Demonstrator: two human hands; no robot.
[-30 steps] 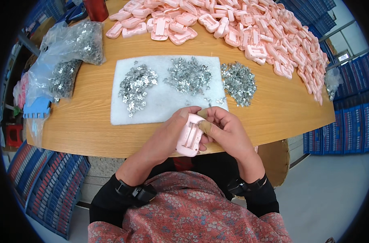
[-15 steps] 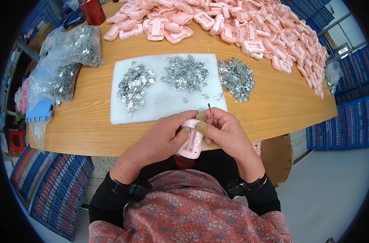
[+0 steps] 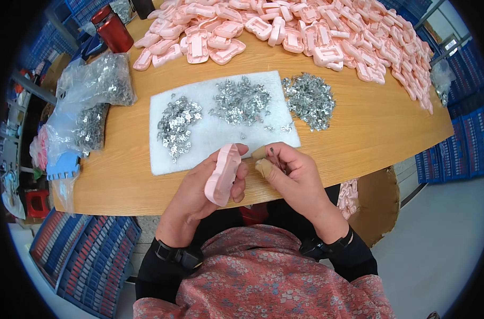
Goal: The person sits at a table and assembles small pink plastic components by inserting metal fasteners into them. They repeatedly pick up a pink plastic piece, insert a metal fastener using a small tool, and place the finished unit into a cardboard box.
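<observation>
My left hand (image 3: pixel 197 189) is closed around a pink plastic casing (image 3: pixel 223 175), which is tipped on its side with its hollow turned toward the right. To the right of it, my right hand (image 3: pixel 298 178) has tan coverings on its thumb and forefinger, their tips close together. A thin dark metal tool (image 3: pixel 272 151) is held among its fingers, most of its length hidden. Whether a small metal piece is also pinched there is too small to tell. Just beyond both hands lies a white foam sheet (image 3: pixel 199 165) with two heaps of small metal contact pieces (image 3: pixel 242 101).
Another heap of metal pieces (image 3: pixel 309 101) lies right of the sheet. Many pink casings (image 3: pixel 327 53) are piled along the far side. Clear bags of metal parts (image 3: pixel 106 80) and a red canister (image 3: pixel 112 32) stand left. A carton (image 3: pixel 380 207) sits below the table's right edge.
My left hand has drawn the pink casing leftward and turned it onto its side. My right hand has come away from the casing, the thin tool still in its fingers. The view has shifted slightly.
</observation>
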